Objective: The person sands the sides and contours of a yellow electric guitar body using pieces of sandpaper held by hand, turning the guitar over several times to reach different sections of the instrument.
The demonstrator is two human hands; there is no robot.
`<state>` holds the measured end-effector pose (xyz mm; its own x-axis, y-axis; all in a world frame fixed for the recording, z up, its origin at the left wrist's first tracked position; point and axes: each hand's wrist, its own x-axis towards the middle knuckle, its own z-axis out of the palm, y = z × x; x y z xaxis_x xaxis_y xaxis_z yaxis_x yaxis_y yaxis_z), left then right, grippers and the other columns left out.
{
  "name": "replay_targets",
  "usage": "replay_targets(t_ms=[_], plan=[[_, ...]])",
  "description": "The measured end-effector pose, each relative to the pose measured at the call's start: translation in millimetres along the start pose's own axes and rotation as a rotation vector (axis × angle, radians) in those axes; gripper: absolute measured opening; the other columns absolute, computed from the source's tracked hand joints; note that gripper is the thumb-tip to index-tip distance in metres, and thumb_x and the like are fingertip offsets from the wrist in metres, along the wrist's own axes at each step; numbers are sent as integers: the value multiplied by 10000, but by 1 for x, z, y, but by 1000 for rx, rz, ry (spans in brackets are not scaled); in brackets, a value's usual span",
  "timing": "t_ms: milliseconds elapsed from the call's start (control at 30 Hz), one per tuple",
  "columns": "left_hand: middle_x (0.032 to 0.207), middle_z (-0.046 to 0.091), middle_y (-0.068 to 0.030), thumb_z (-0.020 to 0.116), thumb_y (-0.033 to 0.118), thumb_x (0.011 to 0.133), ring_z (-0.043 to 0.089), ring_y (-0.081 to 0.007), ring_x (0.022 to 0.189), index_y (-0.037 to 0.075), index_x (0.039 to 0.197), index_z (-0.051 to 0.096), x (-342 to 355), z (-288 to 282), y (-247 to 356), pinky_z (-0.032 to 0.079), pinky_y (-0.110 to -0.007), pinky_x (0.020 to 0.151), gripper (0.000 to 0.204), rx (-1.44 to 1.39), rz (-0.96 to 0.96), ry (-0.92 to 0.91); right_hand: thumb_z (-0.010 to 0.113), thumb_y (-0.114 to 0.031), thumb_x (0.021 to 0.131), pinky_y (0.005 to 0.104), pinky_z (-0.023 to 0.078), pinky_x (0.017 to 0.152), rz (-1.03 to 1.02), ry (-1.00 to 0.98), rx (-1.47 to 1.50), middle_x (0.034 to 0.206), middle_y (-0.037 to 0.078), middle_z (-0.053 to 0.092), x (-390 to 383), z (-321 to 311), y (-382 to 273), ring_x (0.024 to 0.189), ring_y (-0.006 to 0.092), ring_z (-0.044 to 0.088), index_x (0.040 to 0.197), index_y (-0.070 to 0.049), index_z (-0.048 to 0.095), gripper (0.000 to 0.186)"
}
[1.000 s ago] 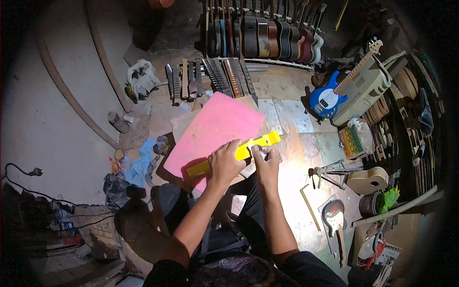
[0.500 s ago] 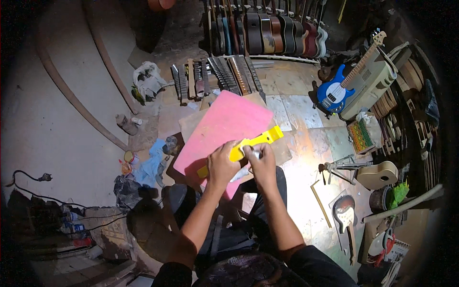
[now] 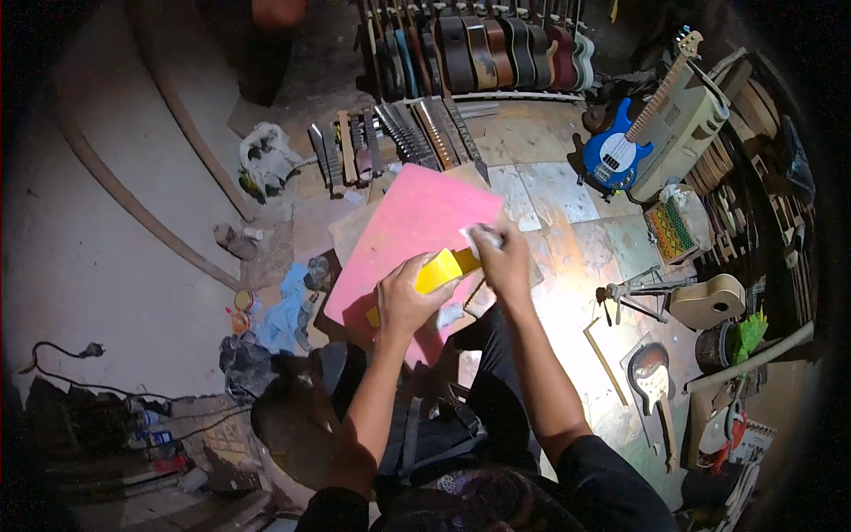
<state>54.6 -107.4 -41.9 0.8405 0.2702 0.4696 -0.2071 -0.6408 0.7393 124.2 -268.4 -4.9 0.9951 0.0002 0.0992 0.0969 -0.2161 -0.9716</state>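
Note:
My left hand [image 3: 405, 297] is wrapped round a long yellow piece [image 3: 436, 270] over a pink sheet [image 3: 417, 208]. My right hand [image 3: 501, 262] is closed on a small white pad [image 3: 472, 238], possibly folded cloth, at the upper right end of the yellow piece, which is partly hidden behind my fingers. The pink sheet lies on a brownish board [image 3: 353, 227]. A crumpled pale scrap [image 3: 449, 316] is just below my hands.
A guitar rack [image 3: 474, 53] stands at the back, with several necks [image 3: 399, 133] before it. At right are a blue bass [image 3: 613, 158], a stand [image 3: 638, 292], an acoustic body [image 3: 706, 301] and an electric guitar [image 3: 651, 381]. Blue cloth [image 3: 282, 310] and cords [image 3: 93, 350] lie left.
My right hand has moved up and right along the yellow piece with the white pad, now covering its far end. My left hand stays wrapped round the piece.

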Motion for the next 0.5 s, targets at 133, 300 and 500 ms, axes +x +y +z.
replay_targets(t_ms=[133, 300, 500], plan=[[1060, 763, -157, 888, 277, 728, 751, -323, 980, 37, 1177, 721, 10, -12, -1, 590, -410, 878, 536, 0, -81, -65, 665, -164, 975, 244, 409, 480, 250, 44, 373, 830, 21, 613, -18, -42, 41, 580, 92, 536, 982, -73, 631, 97], [1175, 734, -174, 849, 247, 747, 717, -331, 1092, 85, 1289, 667, 32, -13, 0, 556, -414, 958, 594, -8, 5, -167, 642, -136, 969, 262, 428, 522, 444, -66, 362, 839, 31, 647, -45, -72, 79, 610, 89, 556, 1127, -19, 668, 198], [1155, 733, -166, 833, 281, 725, 709, -353, 1075, 80, 1239, 672, 26, -10, 13, 559, -435, 930, 574, 111, -94, -244, 705, -73, 892, 367, 495, 1014, 26, -176, 114, 1232, 165, 659, -49, -43, 53, 1181, 249, 631, 1275, 4, 652, 395]])
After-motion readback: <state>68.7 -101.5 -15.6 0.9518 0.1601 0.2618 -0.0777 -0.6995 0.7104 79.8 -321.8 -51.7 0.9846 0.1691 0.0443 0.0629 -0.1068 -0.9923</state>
